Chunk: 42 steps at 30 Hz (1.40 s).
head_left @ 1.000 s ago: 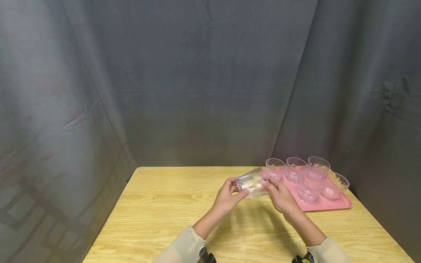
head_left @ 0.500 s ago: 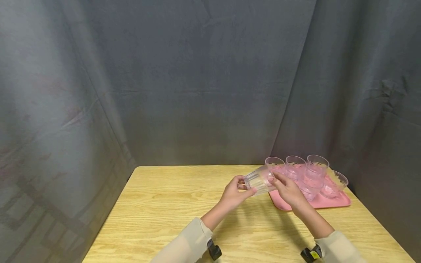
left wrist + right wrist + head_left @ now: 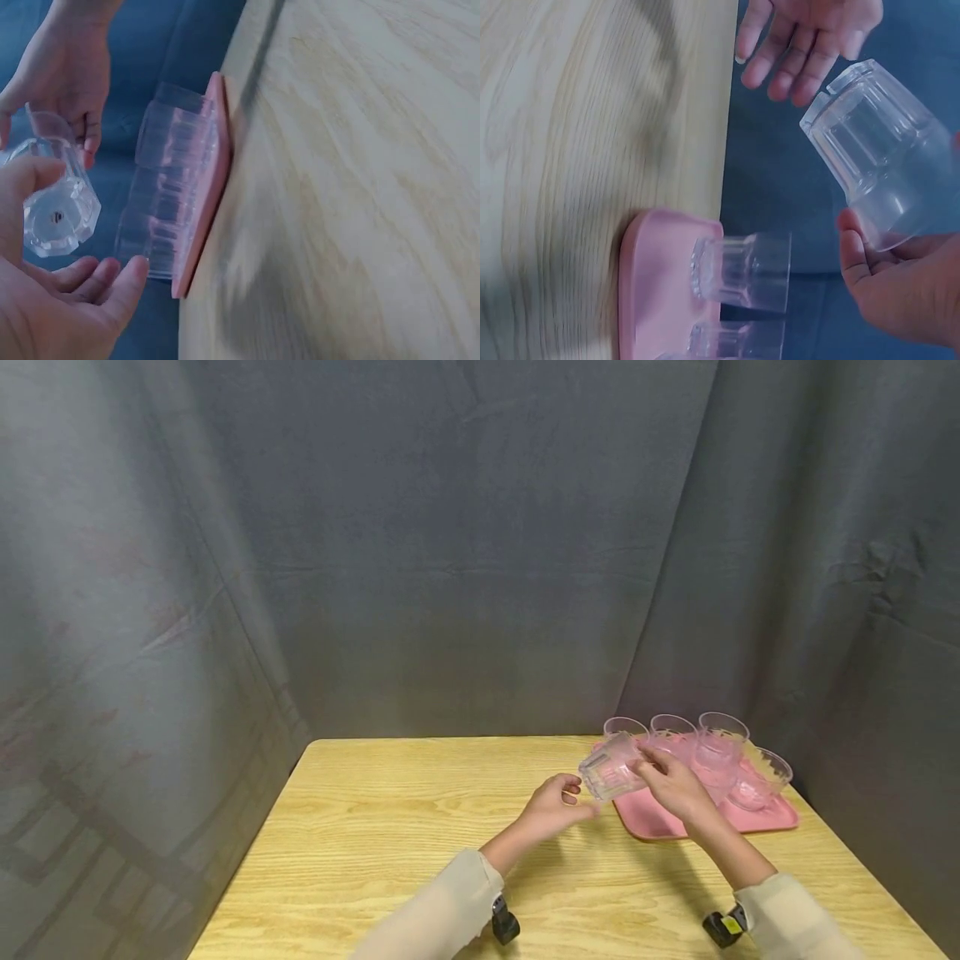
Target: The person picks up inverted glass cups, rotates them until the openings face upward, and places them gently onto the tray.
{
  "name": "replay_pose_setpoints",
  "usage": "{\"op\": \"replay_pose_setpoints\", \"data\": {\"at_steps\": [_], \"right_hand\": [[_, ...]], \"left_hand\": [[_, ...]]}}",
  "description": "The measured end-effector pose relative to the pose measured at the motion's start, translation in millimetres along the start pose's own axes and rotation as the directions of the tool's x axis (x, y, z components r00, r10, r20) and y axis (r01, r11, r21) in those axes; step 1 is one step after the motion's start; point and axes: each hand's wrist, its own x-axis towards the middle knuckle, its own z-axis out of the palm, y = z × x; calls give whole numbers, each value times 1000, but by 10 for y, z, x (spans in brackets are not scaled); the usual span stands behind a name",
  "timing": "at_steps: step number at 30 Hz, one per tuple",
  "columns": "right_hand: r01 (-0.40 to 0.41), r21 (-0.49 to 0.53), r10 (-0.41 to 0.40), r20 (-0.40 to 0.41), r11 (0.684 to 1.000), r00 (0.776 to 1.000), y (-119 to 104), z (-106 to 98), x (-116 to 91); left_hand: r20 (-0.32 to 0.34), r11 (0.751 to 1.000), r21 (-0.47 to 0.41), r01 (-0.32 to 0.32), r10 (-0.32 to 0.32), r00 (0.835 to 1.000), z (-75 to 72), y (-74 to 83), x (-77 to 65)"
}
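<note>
A clear plastic tumbler [image 3: 609,770] with a faceted base is tilted on its side above the table, near the tray's left edge. My right hand [image 3: 677,789] grips it near the rim, with thumb and fingers on its wall. The tumbler's base points left, towards my left hand [image 3: 551,810]. That hand has its fingers spread and loosely bent, with nothing between them. In the right wrist view, a small gap shows between the left fingertips [image 3: 808,88] and the tumbler's base.
A pink tray [image 3: 645,820] lies on the right side of the wooden table [image 3: 405,827]. Several more clear tumblers [image 3: 760,783] stand upright on it, close together. Grey curtains [image 3: 465,568] hang behind and on both sides of the table.
Both hands have moved right with the tumbler, towards the tray. My left hand has let go of the tumbler's base, while my right hand keeps its grip.
</note>
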Motion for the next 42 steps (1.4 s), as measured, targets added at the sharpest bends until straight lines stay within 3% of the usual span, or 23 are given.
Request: {"op": "replay_pose_setpoints", "data": {"at_steps": [6,16,23,35,42], "right_hand": [[-18,-37,17,-24,999,1000,77,-26,48],[59,-125,-71,-98,990,993,140,-71,57],[102,-252,-140,-135,962,981,167,-102,80],[38,-389,-88,-111,921,990,220,-110,122],[-8,-463,-45,-103,886,994,324,-38,122]], "left_hand": [[-13,996,76,41,-40,999,136,-21,58],[-71,983,148,105,-95,993,357,-13,240],[-99,964,208,168,-150,984,551,-12,334],[-155,942,250,222,-187,970,867,-93,465],[-201,916,309,256,-200,959,909,-41,393]]}}
